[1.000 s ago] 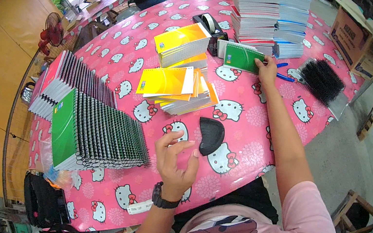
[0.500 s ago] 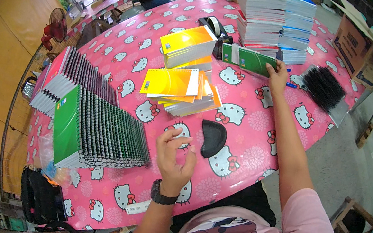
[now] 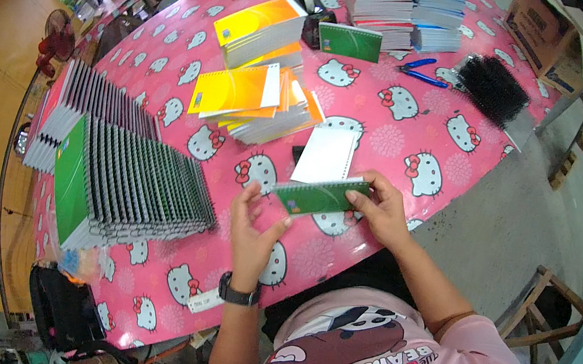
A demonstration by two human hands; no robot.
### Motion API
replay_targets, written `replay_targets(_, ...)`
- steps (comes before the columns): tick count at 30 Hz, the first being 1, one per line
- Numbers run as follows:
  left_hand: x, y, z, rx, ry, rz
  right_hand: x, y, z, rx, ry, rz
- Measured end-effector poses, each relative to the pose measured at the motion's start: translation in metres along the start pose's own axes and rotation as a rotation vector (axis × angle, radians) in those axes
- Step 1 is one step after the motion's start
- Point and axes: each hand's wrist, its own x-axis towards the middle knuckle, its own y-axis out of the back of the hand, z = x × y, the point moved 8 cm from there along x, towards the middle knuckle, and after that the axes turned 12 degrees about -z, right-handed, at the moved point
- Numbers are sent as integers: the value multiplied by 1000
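My right hand (image 3: pixel 384 211) is closed on the right end of a small green-covered notepad (image 3: pixel 316 196), held tilted over the table, thumb in front. Beside the pad's left end, my left hand (image 3: pixel 252 233) has its fingers apart; its thumb is close to the lower corner, and whether it touches I cannot tell. Just beyond the held pad lies a white pad (image 3: pixel 327 155) with punched holes along one edge. It covers most of a black piece (image 3: pixel 297 154). Another green notepad (image 3: pixel 349 42) sits farther off, by the black tape dispenser (image 3: pixel 307 6).
Green spiral-bound notebooks (image 3: pixel 144 188) and more bound books (image 3: pixel 107 97) stand at the left. Yellow pads (image 3: pixel 237 92) are piled mid-table. Tall paper stacks (image 3: pixel 438 21), blue-handled pliers (image 3: pixel 425 73), black binding coils (image 3: pixel 492 91) and a cardboard box (image 3: pixel 536 30) are at the far right.
My right hand has come back from the far green notepads with one in its grip. The white punched pad now lies over the black piece. My left hand has shifted slightly left.
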Motion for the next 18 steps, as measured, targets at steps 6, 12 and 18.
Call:
replay_targets(6,14,-11,-34,-193,85,-87,8,-9,13,-71,-124,-116)
replay_targets(12,35,-21,-21,-223,112,-233,17,-4,-3,-398,-57,-135)
replay_targets(18,22,7,0,-452,-116,-253,45,43,-15,-1110,-16,254)
